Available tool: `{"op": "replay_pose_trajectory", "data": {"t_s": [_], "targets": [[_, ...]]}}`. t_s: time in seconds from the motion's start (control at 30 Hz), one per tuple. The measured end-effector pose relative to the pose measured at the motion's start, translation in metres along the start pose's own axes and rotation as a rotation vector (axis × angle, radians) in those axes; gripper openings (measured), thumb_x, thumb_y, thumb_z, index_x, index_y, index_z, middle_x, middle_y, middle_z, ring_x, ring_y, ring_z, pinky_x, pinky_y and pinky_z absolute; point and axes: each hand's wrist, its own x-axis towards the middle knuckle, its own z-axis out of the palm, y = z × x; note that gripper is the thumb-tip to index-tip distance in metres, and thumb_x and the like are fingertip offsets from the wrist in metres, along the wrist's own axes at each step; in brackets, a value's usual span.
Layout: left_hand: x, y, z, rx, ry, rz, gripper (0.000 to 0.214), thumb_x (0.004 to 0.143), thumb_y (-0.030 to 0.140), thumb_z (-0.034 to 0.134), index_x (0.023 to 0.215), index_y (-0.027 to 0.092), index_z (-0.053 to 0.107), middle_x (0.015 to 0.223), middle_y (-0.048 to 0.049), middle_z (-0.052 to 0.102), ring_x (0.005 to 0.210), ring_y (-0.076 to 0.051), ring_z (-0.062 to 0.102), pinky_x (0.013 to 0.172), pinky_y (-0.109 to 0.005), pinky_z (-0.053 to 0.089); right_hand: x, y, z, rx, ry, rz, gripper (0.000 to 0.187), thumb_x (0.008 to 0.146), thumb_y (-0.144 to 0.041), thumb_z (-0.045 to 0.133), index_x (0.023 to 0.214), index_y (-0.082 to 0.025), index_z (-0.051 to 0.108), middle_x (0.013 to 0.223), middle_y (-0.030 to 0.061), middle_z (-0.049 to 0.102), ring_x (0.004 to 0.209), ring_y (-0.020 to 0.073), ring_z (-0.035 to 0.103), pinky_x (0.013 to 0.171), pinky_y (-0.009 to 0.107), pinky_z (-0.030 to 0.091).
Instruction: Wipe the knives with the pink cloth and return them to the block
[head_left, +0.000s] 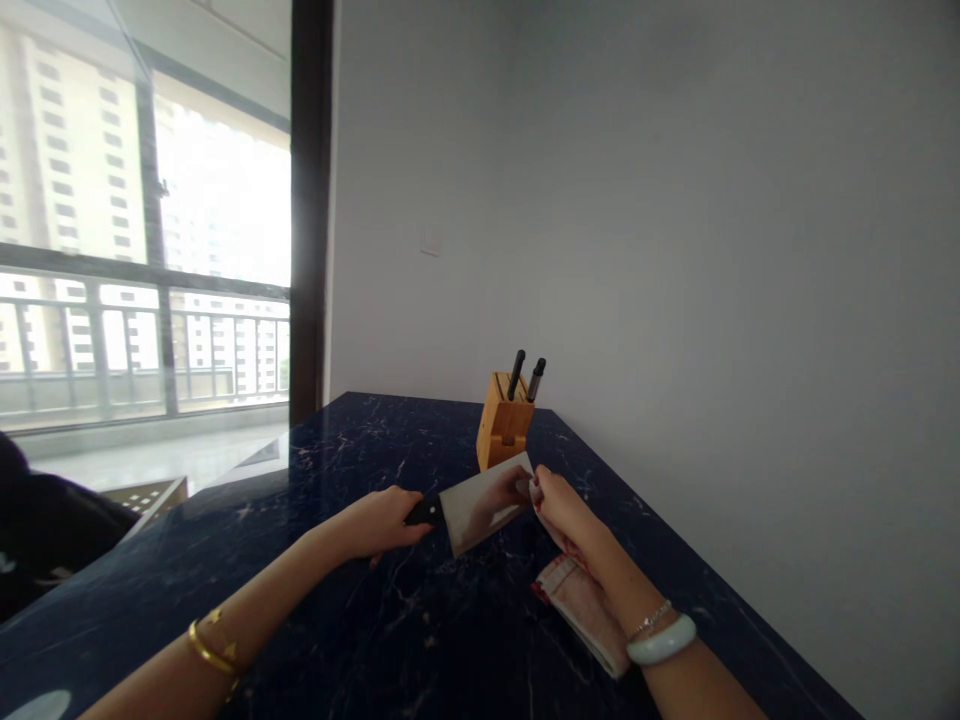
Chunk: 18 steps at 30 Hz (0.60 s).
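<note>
With the left hand (382, 522) closed around the handle of the cleaver (484, 505) just above the counter (375, 640) and the right hand (562, 515) curling its fingers on a cloth (581, 610) at the blade end, a slip could cut them.

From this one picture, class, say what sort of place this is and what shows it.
Probably a home kitchen in a high-rise flat: a knife block stands on a dark marbled counter, the left hand grips a cleaver that the right hand touches, and apartment towers show beyond the window.
</note>
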Motion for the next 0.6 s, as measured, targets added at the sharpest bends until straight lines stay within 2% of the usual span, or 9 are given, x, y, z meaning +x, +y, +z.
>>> {"op": "replay_pose_trajectory", "data": {"t_s": [0.3, 0.5, 0.6], "targets": [[0.0007, -0.0006, 0.0, 0.081, 0.048, 0.032, 0.035, 0.073, 0.054, 0.037, 0.074, 0.022, 0.05, 0.056, -0.0016, 0.06, 0.037, -0.011, 0.053, 0.039, -0.021, 0.034, 0.0038, 0.0037, 0.0003, 0.014, 0.036, 0.047, 0.02, 0.068, -0.008, 0.043, 0.087, -0.014, 0.043, 0.079, 0.0077, 0.056, 0.071, 0.0147, 0.051, 0.059, 0.021, 0.029], [0.0003, 0.0018, -0.0013, 0.075, 0.042, 0.036, 0.037, 0.073, 0.055, 0.035, 0.076, 0.022, 0.05, 0.057, -0.0017, 0.06, 0.033, -0.01, 0.051, 0.038, -0.021, 0.034, 0.0077, 0.0006, -0.004, 0.076, 0.175, 0.061, 0.016, 0.073, -0.013, 0.039, 0.089, -0.016, 0.042, 0.081, 0.0073, 0.056, 0.074, 0.0143, 0.051, 0.062, 0.02, 0.03], [0.0006, 0.0026, -0.0011, 0.1, 0.069, 0.03, 0.038, 0.073, 0.055, 0.035, 0.076, 0.021, 0.051, 0.06, -0.0033, 0.06, 0.036, -0.011, 0.052, 0.041, -0.022, 0.035, 0.0059, 0.0001, -0.0048, 0.07, 0.133, 0.068, 0.017, 0.07, -0.011, 0.043, 0.086, -0.015, 0.043, 0.079, 0.0072, 0.056, 0.071, 0.0141, 0.051, 0.06, 0.02, 0.03]]}}
